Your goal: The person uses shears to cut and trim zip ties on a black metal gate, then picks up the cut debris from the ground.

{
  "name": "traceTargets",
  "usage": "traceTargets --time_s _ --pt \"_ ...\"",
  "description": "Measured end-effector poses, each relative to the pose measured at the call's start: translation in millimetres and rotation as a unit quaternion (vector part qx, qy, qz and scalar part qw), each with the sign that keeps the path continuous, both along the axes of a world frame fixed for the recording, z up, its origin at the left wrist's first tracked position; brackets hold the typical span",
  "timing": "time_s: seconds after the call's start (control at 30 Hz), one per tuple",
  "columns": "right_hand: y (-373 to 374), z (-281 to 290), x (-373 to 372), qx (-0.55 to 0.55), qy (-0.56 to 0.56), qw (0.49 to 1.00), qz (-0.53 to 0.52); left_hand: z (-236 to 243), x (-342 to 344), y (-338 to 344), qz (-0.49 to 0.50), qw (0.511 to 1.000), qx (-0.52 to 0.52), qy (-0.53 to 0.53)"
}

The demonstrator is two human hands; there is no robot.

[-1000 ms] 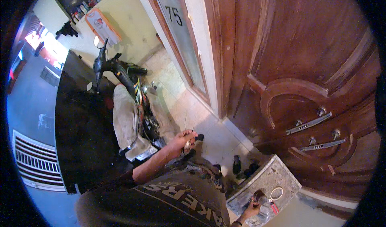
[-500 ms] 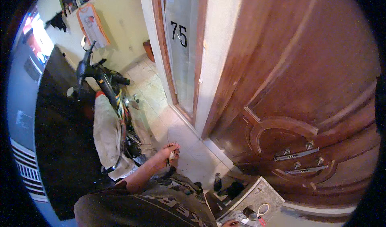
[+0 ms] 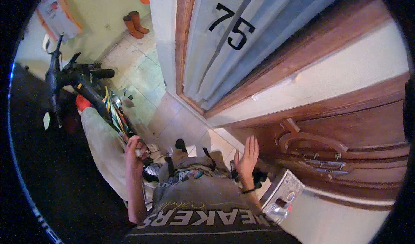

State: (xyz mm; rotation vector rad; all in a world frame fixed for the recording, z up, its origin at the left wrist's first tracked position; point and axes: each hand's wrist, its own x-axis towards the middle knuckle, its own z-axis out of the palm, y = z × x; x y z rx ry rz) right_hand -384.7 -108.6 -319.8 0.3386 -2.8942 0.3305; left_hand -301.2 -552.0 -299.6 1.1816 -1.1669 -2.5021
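My left hand [image 3: 135, 151] is clenched around a small pale thing [image 3: 139, 151], too small and blurred for me to tell what it is; it sits in my fist, held up just beside the motorbike [image 3: 84, 86] and the grey cloth [image 3: 103, 151] draped over its seat. My right hand [image 3: 247, 156] holds nothing: fingers straight and together, palm turned toward the carved wooden door [image 3: 346, 127], close to its lower panel, though I cannot tell whether it touches the wood.

I judge this a carrying step, with the piece gripped in one fist while the flat hand steadies me by the door. Whatever follows calls for keeping that fist closed and watching my footing, since my shoes [image 3: 180, 145] stand on pale floor tiles [image 3: 142, 77] with loose bits nearby.

Room is tight. The motorbike hems my left, the door and its metal handles [image 3: 326, 166] my right, and a lined cardboard box lid [image 3: 283, 192] with small parts lies low by my right side. Open floor runs ahead along the glass door panel [image 3: 225, 41] toward a pair of orange boots [image 3: 135, 23] by the wall.
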Motion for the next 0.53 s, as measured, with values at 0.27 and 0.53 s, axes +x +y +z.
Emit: traceTargets --time_s 0.27,0.53 --pt "-102 38 -141 0.201 0.035 0.971 -0.125 -31 38 -115 0.185 0.98 0.042 -0.061" --pt "-159 -3 -208 0.288 -0.016 0.929 -0.233 -50 -104 -221 0.223 0.972 0.067 -0.033"
